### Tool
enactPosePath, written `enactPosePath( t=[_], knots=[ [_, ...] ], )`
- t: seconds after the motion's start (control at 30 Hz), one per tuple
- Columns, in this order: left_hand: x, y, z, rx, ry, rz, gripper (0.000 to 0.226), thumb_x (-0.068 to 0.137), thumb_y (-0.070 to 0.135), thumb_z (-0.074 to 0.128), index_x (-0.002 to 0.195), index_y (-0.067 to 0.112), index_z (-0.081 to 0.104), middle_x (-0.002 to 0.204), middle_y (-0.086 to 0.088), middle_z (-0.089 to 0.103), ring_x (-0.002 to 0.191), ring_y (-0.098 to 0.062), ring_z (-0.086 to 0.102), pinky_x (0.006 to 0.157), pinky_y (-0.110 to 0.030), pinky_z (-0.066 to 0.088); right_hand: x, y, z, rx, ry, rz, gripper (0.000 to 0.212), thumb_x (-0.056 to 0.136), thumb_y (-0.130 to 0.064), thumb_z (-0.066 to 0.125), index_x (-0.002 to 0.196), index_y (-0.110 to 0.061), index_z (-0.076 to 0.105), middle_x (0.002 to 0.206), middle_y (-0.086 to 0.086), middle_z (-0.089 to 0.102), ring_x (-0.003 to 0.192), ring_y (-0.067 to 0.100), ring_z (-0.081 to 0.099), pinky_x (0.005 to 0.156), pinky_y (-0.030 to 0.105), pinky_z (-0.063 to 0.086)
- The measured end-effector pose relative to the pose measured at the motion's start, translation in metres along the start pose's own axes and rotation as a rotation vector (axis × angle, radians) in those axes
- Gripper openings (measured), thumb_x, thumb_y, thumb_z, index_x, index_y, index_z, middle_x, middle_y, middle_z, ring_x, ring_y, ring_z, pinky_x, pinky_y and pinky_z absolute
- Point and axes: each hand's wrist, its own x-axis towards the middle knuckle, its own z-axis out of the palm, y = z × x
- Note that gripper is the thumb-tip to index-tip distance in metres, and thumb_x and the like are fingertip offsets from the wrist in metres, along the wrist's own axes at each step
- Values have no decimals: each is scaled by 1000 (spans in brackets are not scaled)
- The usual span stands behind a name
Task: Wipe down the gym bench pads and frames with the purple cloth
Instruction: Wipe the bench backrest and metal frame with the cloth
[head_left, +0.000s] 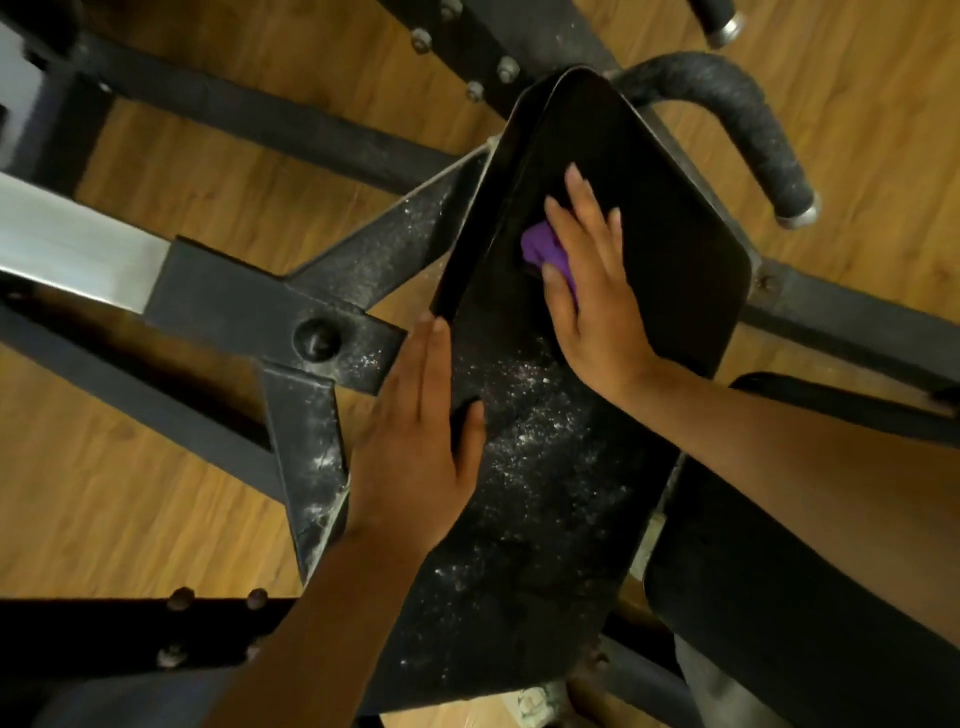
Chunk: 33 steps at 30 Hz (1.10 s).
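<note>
2 bare forearms, no sleeves; left hand (415, 447), right hand (592, 291).

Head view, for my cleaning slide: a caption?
Right hand presses purple cloth on the dusty bench pad; left hand steadies its edge.

The right hand (587, 280) is covering most of the purple cloth (545, 252). The steel bar (72, 249) is blurring and running off the left edge; both forearms are leaving the bottom edge.
</note>
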Motion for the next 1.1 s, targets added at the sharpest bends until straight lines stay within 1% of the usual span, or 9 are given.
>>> enactPosePath(
  t=[0.17, 0.27, 0.37, 0.43, 0.5, 0.6, 0.8, 0.97, 1.1],
  knots=[
    [-2, 1, 10, 70, 76, -6, 62, 99, 32, 45, 149, 3, 23, 153, -16, 32, 137, -26, 41, 101, -41, 49, 76, -14, 2, -8, 202, -47, 38, 100, -18, 42, 135, -2, 47, 149, 19, 34, 141, 32, 28, 118, 38, 8],
    [-1, 1, 11, 70, 86, -5, 60, 100, 31, 45, 148, 1, 25, 152, -18, 34, 136, -27, 41, 102, -41, 48, 52, -23, 13, -34, 262, -24, 41, 98, -16, 48, 136, -3, 46, 148, 19, 36, 141, 33, 28, 119, 48, 9],
    [-1, 0, 11, 61, 77, 0, 58, 100, 31, 41, 147, 1, 24, 151, -20, 34, 137, -28, 40, 104, -40, 46, -20, -22, 22, -20, 152, -41, 43, 98, -14, 43, 141, -11, 38, 156, 9, 22, 145, 30, 19, 119, 51, 4],
    [-3, 0, 12, 51, 85, -4, 57, 100, 30, 40, 147, 2, 23, 150, -21, 35, 137, -29, 40, 105, -38, 45, -72, -12, 26, -79, -13, -124, 46, 101, -18, 35, 146, -18, 25, 159, -6, 5, 147, 26, 5, 119, 48, 1],
    [-4, 1, 11, 28, 86, -11, 56, 99, 29, 40, 146, 3, 24, 149, -21, 36, 137, -29, 40, 105, -36, 43, -97, -1, 23, -136, -115, -236, 53, 100, -16, 36, 149, -24, 17, 159, -13, -2, 148, 23, -1, 120, 43, 2],
    [-3, 1, 12, -3, 96, -6, 56, 98, 28, 41, 146, 4, 24, 149, -21, 37, 137, -30, 40, 105, -38, 42, -73, 3, 13, -152, -116, -261, 47, 102, -18, 33, 147, -23, 23, 157, -5, 12, 147, 21, 6, 121, 40, 5],
    [-4, 2, 12, -21, 133, 0, 56, 97, 24, 46, 144, 1, 28, 147, -21, 39, 135, -31, 43, 100, -42, 49, 21, -4, 7, -84, 109, -132, 38, 100, -23, 43, 132, -5, 51, 146, 21, 37, 139, 34, 31, 118, 48, 19],
    [-4, 2, 12, -23, 140, 2, 55, 97, 23, 46, 144, 1, 28, 147, -21, 39, 134, -32, 44, 94, -46, 52, 10, -13, 9, 103, 95, -17, 49, 93, -22, 59, 135, -1, 46, 148, 23, 33, 142, 33, 24, 119, 49, 17],
    [-4, 2, 12, -27, 145, 18, 53, 97, 23, 45, 143, 0, 29, 146, -22, 41, 133, -33, 44, 93, -47, 53, -7, -27, 18, 143, 191, 93, 46, 96, -19, 52, 136, 2, 42, 148, 22, 32, 140, 30, 29, 116, 48, 26]
  ],
)
